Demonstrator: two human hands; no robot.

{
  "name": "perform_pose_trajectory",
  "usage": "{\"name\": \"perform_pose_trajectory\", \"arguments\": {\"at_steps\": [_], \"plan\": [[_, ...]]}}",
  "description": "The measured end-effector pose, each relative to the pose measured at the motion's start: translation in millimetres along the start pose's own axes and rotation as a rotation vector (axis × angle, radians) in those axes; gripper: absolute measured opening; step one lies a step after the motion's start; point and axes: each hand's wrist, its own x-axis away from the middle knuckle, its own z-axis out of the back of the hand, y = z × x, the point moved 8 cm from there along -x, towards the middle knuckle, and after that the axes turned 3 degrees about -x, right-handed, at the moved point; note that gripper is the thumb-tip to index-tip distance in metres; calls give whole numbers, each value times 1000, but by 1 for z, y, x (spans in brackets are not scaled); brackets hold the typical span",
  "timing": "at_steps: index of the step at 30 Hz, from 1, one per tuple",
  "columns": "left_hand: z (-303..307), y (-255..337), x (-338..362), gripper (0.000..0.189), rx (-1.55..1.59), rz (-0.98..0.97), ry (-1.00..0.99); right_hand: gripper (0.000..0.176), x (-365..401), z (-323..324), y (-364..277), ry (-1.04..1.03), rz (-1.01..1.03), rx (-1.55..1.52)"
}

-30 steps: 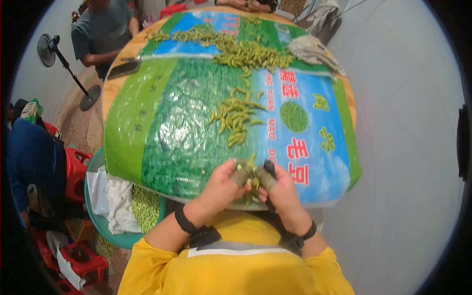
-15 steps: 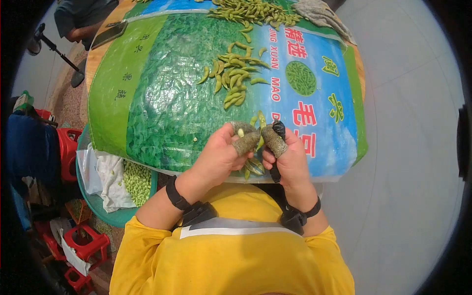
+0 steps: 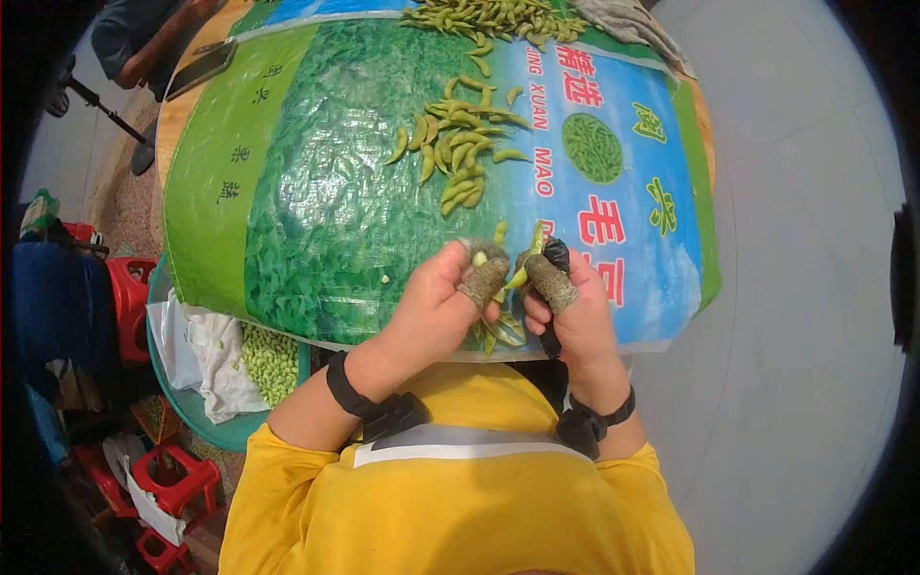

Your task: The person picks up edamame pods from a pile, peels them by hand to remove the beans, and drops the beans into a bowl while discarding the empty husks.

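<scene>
My left hand (image 3: 443, 296), with worn wraps on thumb and finger, pinches a pale green bean (image 3: 479, 259) near the sack's front edge. Just right of it, my right hand (image 3: 567, 299), thumb wrapped and black covering on some fingers, is closed on a green pod (image 3: 518, 279). The hands are slightly apart. Below and between them lie opened pods (image 3: 504, 329). Farther up the printed sack (image 3: 326, 172) is a loose pile of pods (image 3: 465, 144), with a larger pile (image 3: 494, 17) at the far edge.
A teal basin (image 3: 216, 427) at lower left holds shelled beans (image 3: 269, 362) and a white cloth (image 3: 222, 359). Red stools (image 3: 175, 482) stand beyond it. A phone (image 3: 201, 70) lies at the table's upper left, near a person's arm (image 3: 158, 48). A grey cloth (image 3: 628, 29) lies at upper right.
My right hand has shifted slightly right, and the gap between my hands is wider. The person's arm at upper left has moved. The whole view has shifted a little.
</scene>
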Motion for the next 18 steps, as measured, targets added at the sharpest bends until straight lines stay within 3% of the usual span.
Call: {"name": "perform_pose_trajectory", "arguments": {"at_steps": [2,5,7,12,18], "plan": [[3,1,-1,20,-156,-164,-35,14,-1,-2,-5,19,21,30],[12,12,3,19,-218,-139,3,16,-5,0,-10,21,55,51],[12,17,5,19,-188,-154,34,19,-5,-4,-13,28,22,226],[9,14,5,20,-43,-223,77,18,-1,-22,5,-148,-93,295],[10,12,7,17,-198,-245,107,21,6,-24,-7,-148,22,429]]}}
